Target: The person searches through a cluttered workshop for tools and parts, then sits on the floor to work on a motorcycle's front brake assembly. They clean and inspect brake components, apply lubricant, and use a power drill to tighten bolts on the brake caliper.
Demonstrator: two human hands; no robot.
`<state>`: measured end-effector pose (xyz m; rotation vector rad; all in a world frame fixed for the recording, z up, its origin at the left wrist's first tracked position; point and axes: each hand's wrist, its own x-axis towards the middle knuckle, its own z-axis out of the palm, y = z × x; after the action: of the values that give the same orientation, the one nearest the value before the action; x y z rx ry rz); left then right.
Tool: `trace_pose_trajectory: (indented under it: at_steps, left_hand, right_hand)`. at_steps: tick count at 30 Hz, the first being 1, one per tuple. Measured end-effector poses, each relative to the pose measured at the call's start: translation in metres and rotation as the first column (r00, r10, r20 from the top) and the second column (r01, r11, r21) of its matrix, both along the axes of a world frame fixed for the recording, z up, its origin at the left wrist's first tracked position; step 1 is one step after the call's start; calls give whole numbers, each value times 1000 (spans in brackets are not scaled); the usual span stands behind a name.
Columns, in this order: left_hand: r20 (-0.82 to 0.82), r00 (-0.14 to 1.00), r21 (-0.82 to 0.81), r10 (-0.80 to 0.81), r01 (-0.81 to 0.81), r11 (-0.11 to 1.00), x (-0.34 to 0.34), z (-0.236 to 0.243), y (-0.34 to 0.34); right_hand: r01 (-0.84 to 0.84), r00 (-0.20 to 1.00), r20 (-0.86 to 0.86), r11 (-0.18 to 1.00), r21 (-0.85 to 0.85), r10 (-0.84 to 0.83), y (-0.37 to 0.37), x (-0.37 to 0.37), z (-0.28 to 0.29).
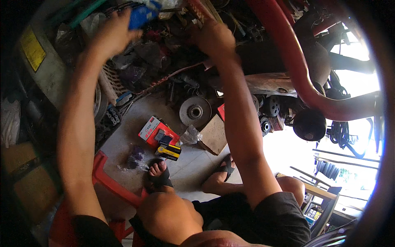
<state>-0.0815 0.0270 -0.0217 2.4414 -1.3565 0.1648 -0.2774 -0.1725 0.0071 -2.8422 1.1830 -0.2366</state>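
Note:
At the upper left, my left hand (114, 36) is raised over a cluttered heap, slightly blurred. A blue flat-sided object (143, 16), perhaps a box, sits between its thumb and fingers; its exact kind is unclear. My right hand (214, 39) reaches into the same heap, beside a long reddish box-like piece (200, 10). Motion blur and shadow hide its fingers, so a hold cannot be made out. Dark parts and clear plastic bags (123, 61) fill the heap below both hands.
On the floor lie a round metal disc (195, 111), a red-and-white box (154, 131), a yellow-and-black box (169, 151), a cardboard box (214, 135) and a plastic bag (191, 135). A thick red bent tube (302, 78) crosses at right. A red plastic stool (119, 189) stands by my legs.

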Motion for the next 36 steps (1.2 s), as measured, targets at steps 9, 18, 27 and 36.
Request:
trace_pose_trajectory:
  at_steps: [9,18,27,36]
  left_hand:
    - [71,992,282,106,-122,952,-10,-21,-10]
    - [-22,979,317,204,-186,930,-19,-2,-8]
    - [287,955,8,78,-83,996,-25,-6,-5]
    - [242,822,-101,-515,550,829,-45,-49,-84]
  right_hand:
    - [-134,990,22,984,-119,137,4,-3,-47]
    - [-120,777,626,959,258,-71,-10,-25,-27]
    - [-104,438,897,988,117,-61,-9,-26,-18]
    - [8,465,867,978,-207,180,-13,-11,-4]
